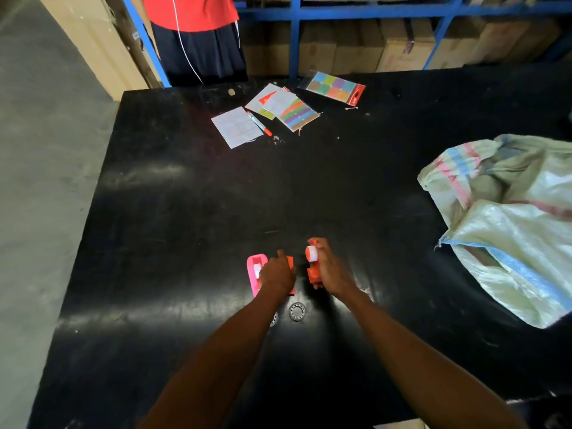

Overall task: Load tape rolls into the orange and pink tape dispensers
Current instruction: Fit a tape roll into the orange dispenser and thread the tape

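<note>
A pink tape dispenser lies on the black table, partly under my left hand. An orange piece shows just right of that hand; I cannot tell what the fingers grip. My right hand is closed around an orange tape dispenser, lifted slightly, with a white tape roll at its top end. A clear tape roll lies flat on the table below my hands. Another roll is mostly hidden by my left forearm.
Sticker sheets, a red-capped marker and a coloured packet lie at the far side. A woven sack covers the right side. A person in red stands beyond the table, by blue shelving with boxes.
</note>
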Motion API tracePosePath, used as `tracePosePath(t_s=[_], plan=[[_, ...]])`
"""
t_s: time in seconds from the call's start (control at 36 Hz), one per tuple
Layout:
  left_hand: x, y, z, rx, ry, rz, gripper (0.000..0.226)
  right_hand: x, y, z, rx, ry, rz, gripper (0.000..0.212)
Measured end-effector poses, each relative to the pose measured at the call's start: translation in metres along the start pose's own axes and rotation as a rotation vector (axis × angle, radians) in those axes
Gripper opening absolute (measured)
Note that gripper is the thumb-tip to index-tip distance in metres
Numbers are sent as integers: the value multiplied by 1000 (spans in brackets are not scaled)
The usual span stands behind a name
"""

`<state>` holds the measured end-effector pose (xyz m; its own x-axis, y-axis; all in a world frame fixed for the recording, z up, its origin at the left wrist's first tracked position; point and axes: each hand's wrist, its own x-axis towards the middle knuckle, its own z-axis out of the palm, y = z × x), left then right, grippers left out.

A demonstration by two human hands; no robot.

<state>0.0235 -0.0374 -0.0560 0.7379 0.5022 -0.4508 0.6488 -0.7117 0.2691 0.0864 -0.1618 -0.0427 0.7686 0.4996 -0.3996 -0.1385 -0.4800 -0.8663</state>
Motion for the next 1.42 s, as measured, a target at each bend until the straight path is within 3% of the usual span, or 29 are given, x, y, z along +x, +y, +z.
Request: tracePosePath(t_s=[0.14,0.28,0.44,0.56,0.67,0.78,0.86,1.03,1.42], plan=[[2,-1,4,51,24,6,62,3,0,4,-64,-6,-60,38],[-1,1,-2,23,16,-11,67,1,0,1,-93,-12,-47,30],[-10,8,-28,-15,94,-6,46,-7,-3,-8,-95,-20,-54,27],[-11,13,-54,-374,72,32,28,-8,-4,-10,-104,12,-27,30],[-22,18,-78,-1015,-248,-30,29,-8,-9,-11,-160,89,-55,36],[-26,9,-83,-965,-405,105,44,-13,-15,-11,-184,92,-84,34],[-28,2,-82,-970,-416,158,36,-17,-19,-13,-193,82,-94,38],[-36,2,-83,-971,-355,199,48,-24,-27,-13,-225,62,-127,40],[-45,0,-91,-934,-299,265,35,-36,-40,-15,-243,13,-170,41]])
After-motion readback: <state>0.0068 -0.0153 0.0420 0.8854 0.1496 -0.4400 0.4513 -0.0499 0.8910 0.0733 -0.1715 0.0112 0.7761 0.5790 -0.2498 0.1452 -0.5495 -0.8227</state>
